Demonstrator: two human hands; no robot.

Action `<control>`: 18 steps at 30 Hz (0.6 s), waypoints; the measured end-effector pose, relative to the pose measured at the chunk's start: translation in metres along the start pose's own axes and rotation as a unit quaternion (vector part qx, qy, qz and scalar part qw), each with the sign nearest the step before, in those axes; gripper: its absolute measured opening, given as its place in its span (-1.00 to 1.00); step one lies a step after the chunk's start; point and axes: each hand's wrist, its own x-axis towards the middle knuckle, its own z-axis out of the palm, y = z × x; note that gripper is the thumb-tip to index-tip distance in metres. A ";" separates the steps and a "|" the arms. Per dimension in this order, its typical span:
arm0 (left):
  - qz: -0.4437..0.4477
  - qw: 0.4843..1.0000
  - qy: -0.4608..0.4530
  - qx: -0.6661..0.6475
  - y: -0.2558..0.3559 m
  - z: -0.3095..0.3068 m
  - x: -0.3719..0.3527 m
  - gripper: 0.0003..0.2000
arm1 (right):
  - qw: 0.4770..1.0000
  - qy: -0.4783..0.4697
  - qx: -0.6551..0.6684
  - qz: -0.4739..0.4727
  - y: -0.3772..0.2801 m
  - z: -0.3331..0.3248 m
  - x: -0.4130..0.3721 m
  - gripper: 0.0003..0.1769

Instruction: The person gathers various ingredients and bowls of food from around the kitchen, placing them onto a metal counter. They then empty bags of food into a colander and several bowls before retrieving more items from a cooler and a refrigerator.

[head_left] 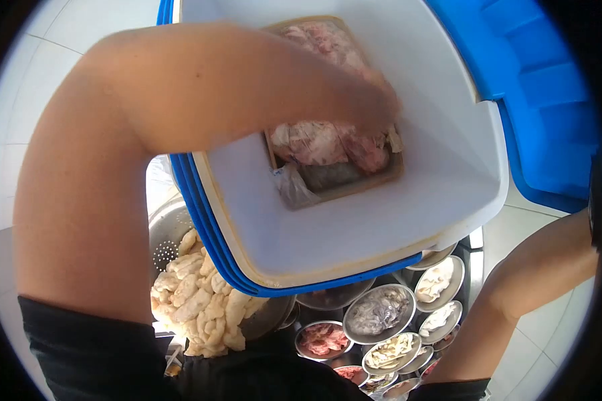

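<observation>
A blue cooler with a white inside (pixel 261 220) stands open before me. My left arm reaches down into it, and my left hand (pixel 374 107) is blurred over pale pink raw meat (pixel 314 144) at the bottom. Its fingers cannot be made out. A clear plastic bag (pixel 293 187) lies in the cooler's lower left corner, beside the meat. My right forearm extends to the right edge, toward the blue lid (pixel 542 100); the right hand itself is hidden beyond the dark edge of the view.
A perforated metal colander (pixel 170 230) with pale, lumpy food pieces (pixel 204 294) is at the lower left. Several metal bowls stand below the cooler, one with red meat (pixel 323 339), another with a plastic bag (pixel 379 311), others with whitish pieces (pixel 437 281).
</observation>
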 end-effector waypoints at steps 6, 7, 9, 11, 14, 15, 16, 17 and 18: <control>-0.016 0.990 0.111 -0.081 0.035 0.027 -0.056 -0.10 | 1.000 -0.006 -0.006 0.001 0.006 0.005 0.004 -0.43; -0.020 0.995 0.088 -0.039 0.034 0.031 -0.051 0.02 | 1.000 -0.007 -0.004 0.001 0.006 0.006 0.004 -0.43; -0.022 0.998 0.057 0.007 0.036 0.037 -0.038 0.14 | 1.000 -0.011 -0.003 0.007 0.009 0.009 0.005 -0.43; -0.040 0.999 0.013 -0.011 0.035 0.013 -0.044 0.16 | 1.000 -0.016 -0.004 0.014 0.013 0.011 0.005 -0.43; 0.071 0.993 0.083 0.046 -0.004 0.005 -0.045 0.11 | 1.000 -0.022 -0.007 0.020 0.016 0.008 0.008 -0.43; 0.068 0.993 0.083 0.051 -0.018 0.010 -0.034 0.11 | 1.000 -0.023 -0.008 0.020 0.017 0.004 0.010 -0.43; 0.133 0.982 0.133 0.028 -0.033 0.020 -0.020 0.05 | 0.999 -0.023 -0.009 0.021 0.018 0.000 0.013 -0.42; 0.198 0.963 0.184 0.009 -0.037 0.011 -0.025 -0.01 | 0.999 -0.025 -0.011 0.020 0.019 -0.006 0.014 -0.42; 0.195 0.962 0.189 0.019 -0.040 0.001 -0.029 -0.01 | 0.999 -0.032 -0.015 0.016 0.015 -0.010 0.016 -0.42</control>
